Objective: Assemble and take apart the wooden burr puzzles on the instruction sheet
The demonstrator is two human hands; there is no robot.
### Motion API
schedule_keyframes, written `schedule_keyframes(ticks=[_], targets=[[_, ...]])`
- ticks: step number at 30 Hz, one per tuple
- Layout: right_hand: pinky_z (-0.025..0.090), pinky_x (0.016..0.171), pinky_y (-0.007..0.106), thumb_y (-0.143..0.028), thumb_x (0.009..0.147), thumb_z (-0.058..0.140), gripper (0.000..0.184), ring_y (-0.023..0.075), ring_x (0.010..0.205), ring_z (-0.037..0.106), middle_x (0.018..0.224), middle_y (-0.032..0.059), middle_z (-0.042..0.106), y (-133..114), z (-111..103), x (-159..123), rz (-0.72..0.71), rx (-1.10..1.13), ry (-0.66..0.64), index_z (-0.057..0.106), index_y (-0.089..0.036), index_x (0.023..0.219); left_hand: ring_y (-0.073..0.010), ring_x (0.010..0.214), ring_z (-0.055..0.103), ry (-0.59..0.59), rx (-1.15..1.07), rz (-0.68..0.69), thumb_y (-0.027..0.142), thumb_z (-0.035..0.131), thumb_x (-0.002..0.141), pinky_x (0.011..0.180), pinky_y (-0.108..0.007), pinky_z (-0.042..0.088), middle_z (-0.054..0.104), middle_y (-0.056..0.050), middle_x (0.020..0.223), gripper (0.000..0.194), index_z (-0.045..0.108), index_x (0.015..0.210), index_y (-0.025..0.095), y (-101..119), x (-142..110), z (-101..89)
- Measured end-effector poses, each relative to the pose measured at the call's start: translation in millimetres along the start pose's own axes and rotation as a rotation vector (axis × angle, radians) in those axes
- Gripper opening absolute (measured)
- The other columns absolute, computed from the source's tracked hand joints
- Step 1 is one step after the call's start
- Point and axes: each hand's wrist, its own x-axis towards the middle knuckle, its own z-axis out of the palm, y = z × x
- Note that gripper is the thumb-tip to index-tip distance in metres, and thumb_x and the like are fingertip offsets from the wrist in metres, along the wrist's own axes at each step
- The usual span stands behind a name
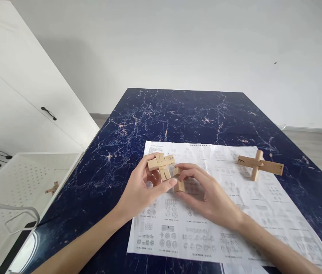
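My left hand (145,182) is closed around a cross-shaped wooden puzzle (161,164) made of interlocking pale blocks with dark marks on them. Close beside it, my right hand (202,186) pinches a notched wooden puzzle piece (179,185) between thumb and fingers. My left thumb tip reaches to this notched piece; whether the two wooden parts touch, I cannot tell. Both hands are above a large printed instruction sheet (206,243) with rows of small diagrams. On the sheet's right side lies another wooden cross (272,167), formed by a flat marked bar and a round-ended peg.
The sheet is spread on a dark blue marble-patterned table (175,118). To the left stand a white cabinet (24,99) with black handles and a white perforated surface (9,182), with a grey cable (9,206) across it. A small wooden piece (53,188) shows there too.
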Motion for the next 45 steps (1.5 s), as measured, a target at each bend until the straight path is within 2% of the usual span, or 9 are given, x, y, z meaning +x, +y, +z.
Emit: schedule_keyframes(ticks=[6,10,15,21,27,34,40,43,45], targets=[[0.061,0.098,0.053,-0.054,0.095,0.076,0.05,0.0308,0.121,0.07,0.14,0.0128,0.066,-6.1,-9.5,1.4,0.2,0.595,-0.137,0.054,-0.03,0.133,-0.0176,0.085,0.068,-0.076,0.011,0.125,0.034,0.09,0.083,0.065,-0.026,0.054,0.072,-0.006,0.115,0.067,0.054,0.139,0.028,0.3,-5.6,1.2],[0.057,0.102,0.053,-0.062,0.087,0.081,0.06,0.0332,0.12,0.071,0.14,0.0137,0.065,-2.2,-8.5,0.3,0.266,0.763,-0.151,0.055,-0.03,0.131,-0.0088,0.067,0.053,-0.112,0.09,0.264,0.032,0.094,0.08,0.061,-0.024,0.049,0.066,0.001,0.102,0.068,0.058,0.137,0.033,-2.1,-6.8,2.0],[0.057,0.101,0.051,-0.055,0.089,0.084,0.053,0.0313,0.118,0.072,0.141,0.0131,0.064,-0.4,-5.7,-0.3,0.256,0.842,-0.137,0.057,-0.03,0.127,-0.0093,0.068,0.05,-0.076,0.256,0.381,0.036,0.094,0.08,0.063,-0.025,0.048,0.064,0.001,0.107,0.067,0.058,0.137,0.035,-7.3,-5.1,0.7],[0.06,0.098,0.042,-0.045,0.096,0.081,0.04,0.025,0.117,0.072,0.137,0.0097,0.066,-3.5,-3.7,-2.2,0.219,0.739,-0.063,0.057,-0.03,0.123,-0.0102,0.067,0.049,-0.041,0.422,0.414,0.03,0.09,0.084,0.066,-0.027,0.05,0.064,0.001,0.105,0.066,0.056,0.14,0.034,-13.9,-4.5,-2.0],[0.062,0.093,0.036,-0.037,0.097,0.082,0.042,0.0198,0.106,0.075,0.122,0.0058,0.072,-6.3,3.3,-4.6,0.215,0.723,-0.104,0.055,-0.031,0.128,-0.0144,0.079,0.061,-0.128,0.534,0.467,0.03,0.088,0.085,0.073,-0.029,0.055,0.065,-0.001,0.109,0.064,0.058,0.142,0.032,-20.2,-7.2,0.5],[0.062,0.084,0.034,-0.048,0.11,0.058,0.028,0.0211,0.105,0.073,0.125,0.0079,0.072,-8.3,1.3,-7.4,0.113,0.425,-0.064,0.055,-0.03,0.131,-0.0183,0.095,0.066,-0.078,0.472,0.476,0.032,0.095,0.076,0.077,-0.03,0.059,0.063,-0.004,0.118,0.07,0.062,0.138,0.03,-14.3,-6.1,2.2],[0.055,0.075,0.034,-0.036,0.113,0.049,0.02,0.0206,0.086,0.067,0.106,0.0078,0.069,0.0,-0.6,-10.4,-0.174,-0.12,0.053,0.061,-0.023,0.123,-0.022,0.099,0.068,-0.183,0.336,0.412,0.041,0.101,0.067,0.077,-0.032,0.06,0.067,-0.004,0.115,0.071,0.067,0.129,0.028,-6.1,-3.9,0.0],[0.046,0.064,0.032,-0.036,0.115,0.042,0.026,0.0184,0.073,0.058,0.091,0.0052,0.062,1.5,-1.0,-11.6,-0.275,-0.187,0.017,0.06,-0.02,0.105,-0.0238,0.102,0.069,-0.221,0.312,0.439,0.04,0.103,0.064,0.081,-0.034,0.061,0.069,-0.005,0.117,0.073,0.068,0.128,0.027,-5.3,-4.1,0.7],[0.039,0.059,0.032,-0.038,0.116,0.038,0.034,0.0164,0.065,0.05,0.082,0.0021,0.057,-0.5,0.0,-11.9,-0.241,-0.141,-0.007,0.055,-0.021,0.092,-0.024,0.102,0.069,-0.219,0.322,0.476,0.039,0.103,0.065,0.083,-0.035,0.061,0.07,-0.005,0.117,0.074,0.067,0.128,0.027,-5.7,-4.4,1.3]])
